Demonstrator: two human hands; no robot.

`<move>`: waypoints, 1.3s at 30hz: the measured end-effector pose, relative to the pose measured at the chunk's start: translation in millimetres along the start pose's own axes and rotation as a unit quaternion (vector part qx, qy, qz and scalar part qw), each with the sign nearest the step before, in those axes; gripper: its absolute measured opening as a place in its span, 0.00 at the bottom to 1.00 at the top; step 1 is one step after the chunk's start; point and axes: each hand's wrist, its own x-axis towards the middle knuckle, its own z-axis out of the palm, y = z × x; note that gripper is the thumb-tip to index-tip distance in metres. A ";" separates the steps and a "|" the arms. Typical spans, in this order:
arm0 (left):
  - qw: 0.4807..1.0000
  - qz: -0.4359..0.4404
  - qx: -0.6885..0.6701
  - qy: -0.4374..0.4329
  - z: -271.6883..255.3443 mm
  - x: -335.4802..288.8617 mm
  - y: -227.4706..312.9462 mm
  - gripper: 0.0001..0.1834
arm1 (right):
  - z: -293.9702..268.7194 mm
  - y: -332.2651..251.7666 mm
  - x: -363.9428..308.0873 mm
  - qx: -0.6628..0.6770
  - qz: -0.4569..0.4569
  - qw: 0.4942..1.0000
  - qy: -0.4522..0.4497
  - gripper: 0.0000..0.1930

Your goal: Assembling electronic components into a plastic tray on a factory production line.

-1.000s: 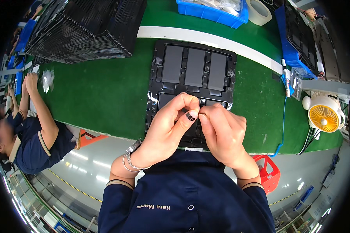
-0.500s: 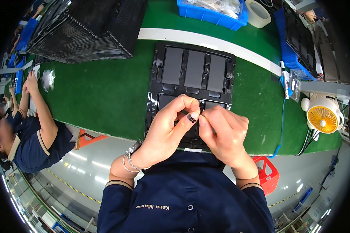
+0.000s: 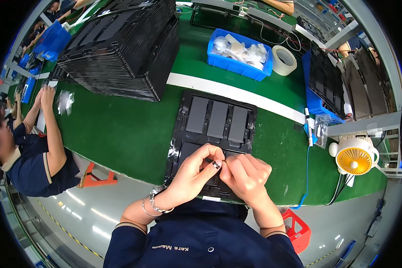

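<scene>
My left hand [image 3: 193, 176] and my right hand [image 3: 246, 177] meet fingertip to fingertip above the near half of a black plastic tray [image 3: 177, 138]. Each is closed in a pinch of thumb and forefinger. Whatever sits between the fingertips is too small and too covered to make out. Small dark squares show on the left thumb's tip. In the tray's far row lie flat dark grey rectangular pieces [image 3: 217, 119], side by side in their pockets. My hands partly cover the near row.
A tall stack of black trays [image 3: 120, 58] stands at the far left. Farther back are a blue bin of plastic bags [image 3: 239, 67] and a tape roll [image 3: 284, 60]. To the right are a marker [image 3: 308, 127] and a yellow-and-white fan [image 3: 354, 161]. Another person [image 3: 35, 156] works at left.
The view has tilted up, so the tray and hands appear lower and more of the table's far side shows. Both hands keep their pinch, fingertips together.
</scene>
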 end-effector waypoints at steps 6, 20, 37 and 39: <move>0.999 0.016 0.028 0.020 0.8 -2.2 -7.2 0.07 | 2.1 -0.5 -7.0 0.062 0.040 0.997 -0.020 0.08; 0.999 -0.007 -0.030 0.043 2.8 4.0 -4.5 0.04 | -8.8 -4.7 -8.1 0.245 0.208 0.945 -0.053 0.01; 0.998 -0.002 0.042 0.056 3.4 4.7 -9.0 0.04 | -6.5 -1.8 -8.4 0.154 0.143 0.975 -0.065 0.05; 0.997 -0.003 0.046 0.054 3.2 4.7 -9.1 0.04 | -6.4 -0.9 -8.9 0.152 0.141 0.976 -0.069 0.04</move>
